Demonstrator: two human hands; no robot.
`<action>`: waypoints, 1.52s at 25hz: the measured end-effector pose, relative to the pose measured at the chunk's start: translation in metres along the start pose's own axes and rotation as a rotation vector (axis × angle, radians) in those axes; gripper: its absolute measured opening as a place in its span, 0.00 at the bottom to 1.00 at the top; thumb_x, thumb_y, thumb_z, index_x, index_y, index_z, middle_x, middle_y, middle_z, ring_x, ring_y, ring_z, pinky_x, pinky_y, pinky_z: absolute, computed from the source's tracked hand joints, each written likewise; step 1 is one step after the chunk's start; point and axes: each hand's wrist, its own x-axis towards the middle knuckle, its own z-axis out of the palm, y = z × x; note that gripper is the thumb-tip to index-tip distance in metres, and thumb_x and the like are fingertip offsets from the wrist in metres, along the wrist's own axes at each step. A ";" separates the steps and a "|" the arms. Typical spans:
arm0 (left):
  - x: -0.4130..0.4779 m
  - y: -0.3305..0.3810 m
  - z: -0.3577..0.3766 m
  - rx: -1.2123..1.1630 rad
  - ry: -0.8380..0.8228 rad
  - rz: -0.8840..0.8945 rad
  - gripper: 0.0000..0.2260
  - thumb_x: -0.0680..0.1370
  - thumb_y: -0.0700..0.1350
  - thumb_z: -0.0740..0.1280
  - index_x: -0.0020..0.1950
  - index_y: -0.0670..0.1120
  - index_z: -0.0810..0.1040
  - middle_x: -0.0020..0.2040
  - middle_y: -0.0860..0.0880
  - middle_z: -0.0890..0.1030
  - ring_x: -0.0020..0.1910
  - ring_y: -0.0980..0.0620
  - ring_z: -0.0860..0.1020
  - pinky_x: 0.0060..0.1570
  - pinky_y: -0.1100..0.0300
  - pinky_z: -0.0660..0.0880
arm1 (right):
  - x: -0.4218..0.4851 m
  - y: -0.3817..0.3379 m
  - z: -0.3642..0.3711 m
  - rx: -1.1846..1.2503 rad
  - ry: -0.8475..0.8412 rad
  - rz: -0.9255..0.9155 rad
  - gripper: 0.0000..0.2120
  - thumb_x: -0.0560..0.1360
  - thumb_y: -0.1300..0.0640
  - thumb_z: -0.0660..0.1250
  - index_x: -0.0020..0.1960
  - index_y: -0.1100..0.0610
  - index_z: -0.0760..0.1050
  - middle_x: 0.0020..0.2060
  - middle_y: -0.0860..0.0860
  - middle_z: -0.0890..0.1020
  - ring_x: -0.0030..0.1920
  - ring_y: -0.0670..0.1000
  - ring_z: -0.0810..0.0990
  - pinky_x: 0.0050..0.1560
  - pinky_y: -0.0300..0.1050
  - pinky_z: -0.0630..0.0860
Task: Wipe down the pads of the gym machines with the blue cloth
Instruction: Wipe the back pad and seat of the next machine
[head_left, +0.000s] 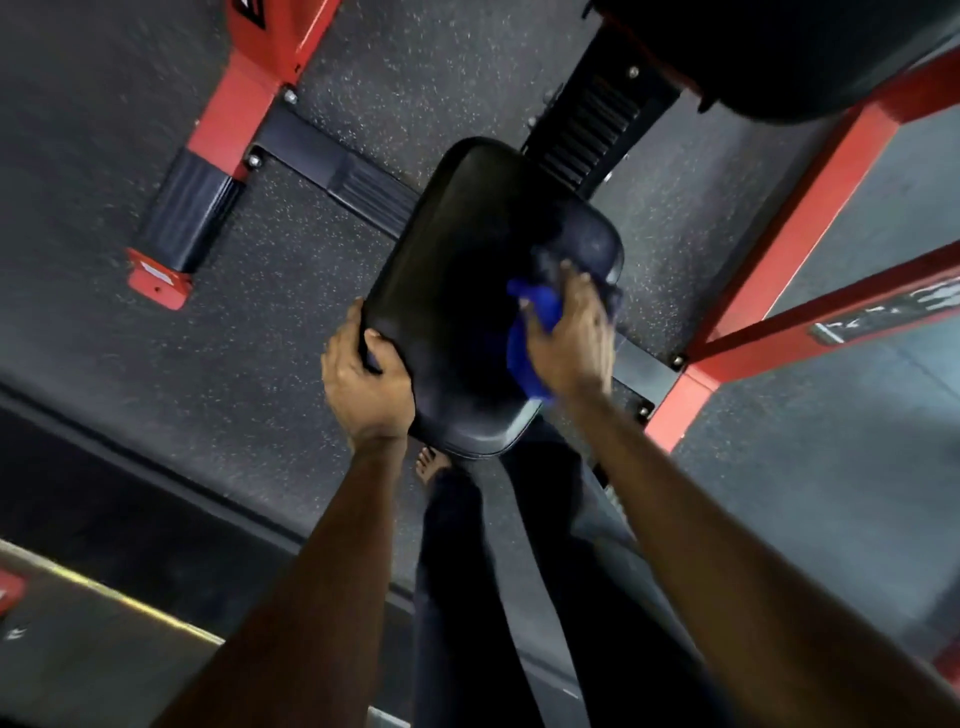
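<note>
Blue cloth (523, 358) is bunched on the right side of the black seat pad (467, 234), with the right hand (571, 332) on top, grip curled into the fabric. The left hand (363, 384) has its grip clamped round the pad's near-left edge. Red frame (795, 228) stands on the speckled floor (260, 234).

Single view: wide-angle camera on the person's head. Faces steeply down, slightly forward, onto the black pad (467, 291) and speckled floor (260, 270). Close above the pad, which sits mid-view. View rolled; red machine frame (795, 218) at far right.
</note>
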 end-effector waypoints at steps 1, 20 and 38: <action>-0.001 0.000 0.000 0.009 0.010 0.017 0.21 0.80 0.49 0.57 0.70 0.43 0.78 0.62 0.44 0.81 0.61 0.44 0.78 0.63 0.50 0.73 | 0.027 0.004 -0.004 0.028 0.029 0.111 0.34 0.79 0.43 0.64 0.79 0.58 0.61 0.76 0.56 0.67 0.76 0.56 0.64 0.76 0.53 0.61; 0.004 -0.008 -0.001 -0.077 -0.024 0.029 0.20 0.81 0.47 0.57 0.69 0.42 0.77 0.63 0.43 0.79 0.62 0.45 0.77 0.64 0.52 0.72 | 0.002 -0.005 -0.008 0.032 -0.018 0.079 0.34 0.79 0.42 0.64 0.79 0.58 0.61 0.75 0.55 0.68 0.76 0.56 0.65 0.74 0.51 0.63; -0.060 -0.030 -0.039 -0.226 -0.198 -0.194 0.29 0.82 0.61 0.58 0.81 0.51 0.61 0.78 0.52 0.68 0.77 0.51 0.65 0.74 0.44 0.65 | -0.042 -0.058 -0.006 -0.033 -0.274 -0.601 0.28 0.78 0.49 0.70 0.75 0.55 0.68 0.72 0.50 0.73 0.75 0.50 0.67 0.72 0.39 0.60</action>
